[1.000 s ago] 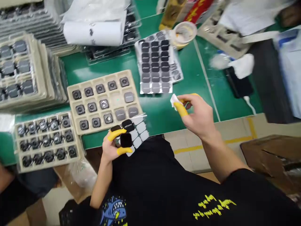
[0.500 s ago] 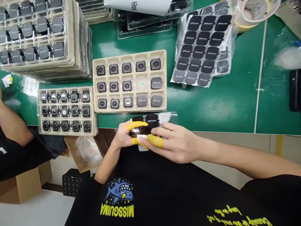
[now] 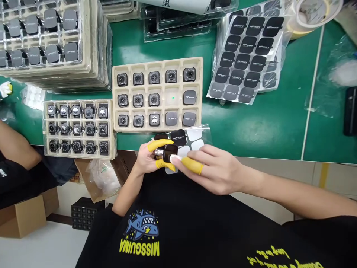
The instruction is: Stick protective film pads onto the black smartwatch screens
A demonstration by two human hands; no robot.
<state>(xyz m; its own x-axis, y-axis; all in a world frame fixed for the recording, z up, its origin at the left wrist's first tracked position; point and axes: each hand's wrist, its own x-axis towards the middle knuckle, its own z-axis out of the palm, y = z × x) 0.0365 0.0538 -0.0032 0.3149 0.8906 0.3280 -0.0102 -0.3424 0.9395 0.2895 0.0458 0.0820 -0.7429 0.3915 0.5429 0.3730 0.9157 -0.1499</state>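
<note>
My left hand [image 3: 149, 158], with yellow finger cots, grips a smartwatch body [image 3: 170, 152] by its edges, its dark glossy screen facing up. Behind the watch lies a clear sheet of black "HiFuture" stickers [image 3: 178, 137], with several bare white backing squares; the left fingers seem to hold it too. My right hand [image 3: 216, 167] is closed at the watch's lower right corner. Something white shows at its fingertip, too small to name. Just beyond both hands sits a beige tray [image 3: 173, 108] with several watch bodies, some face down and some covered with grey labelled film.
A smaller tray of watches [image 3: 79, 154] overhangs the table edge at left. Behind it rises a stack of filled trays [image 3: 97, 48]. Sticker sheets [image 3: 245, 59] and tape rolls [image 3: 312, 15] lie at the upper right. Another person's arm [image 3: 16, 145] is at far left.
My right fingers have drawn back a little to the right, uncovering the watch screen and more white squares on the sheet. The left hand keeps its grip. The view has shifted slightly.
</note>
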